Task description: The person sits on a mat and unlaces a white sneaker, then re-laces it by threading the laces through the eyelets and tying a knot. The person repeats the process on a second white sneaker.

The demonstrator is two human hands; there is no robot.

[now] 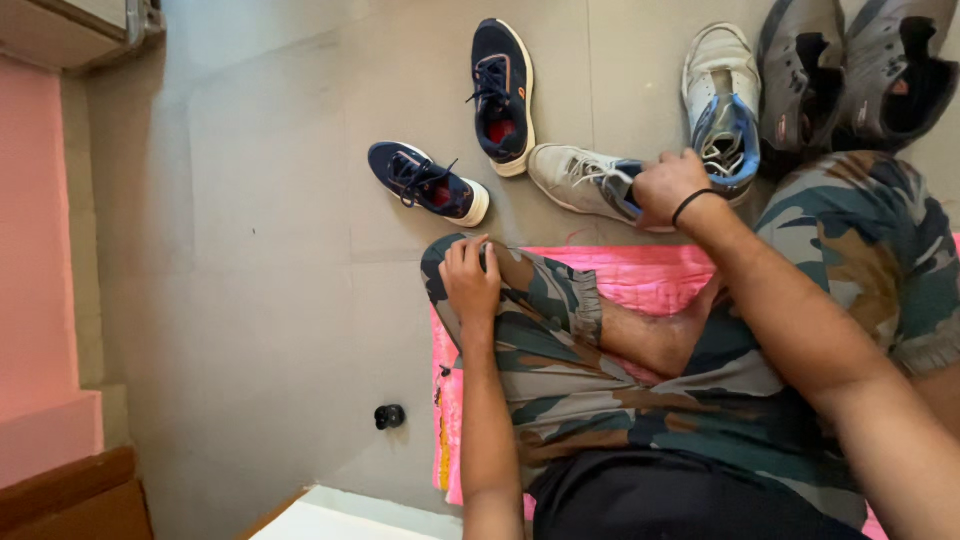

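Note:
I sit cross-legged in camouflage shorts on a pink mat (640,278) on a grey tiled floor. My left hand (470,280) rests curled on my left knee, holding nothing that I can see. My right hand (668,186), with a black band on the wrist, is closed over the opening of a grey shoe with blue lining (578,180) lying just ahead of the mat. Its partner, a grey and blue shoe (720,100), stands right behind that hand.
Two navy shoes (428,182) (503,92) lie on the floor ahead left. A pair of dark grey shoes (855,70) stands at the top right. A small black object (389,416) lies left of the mat. A pink wall (35,260) runs along the left.

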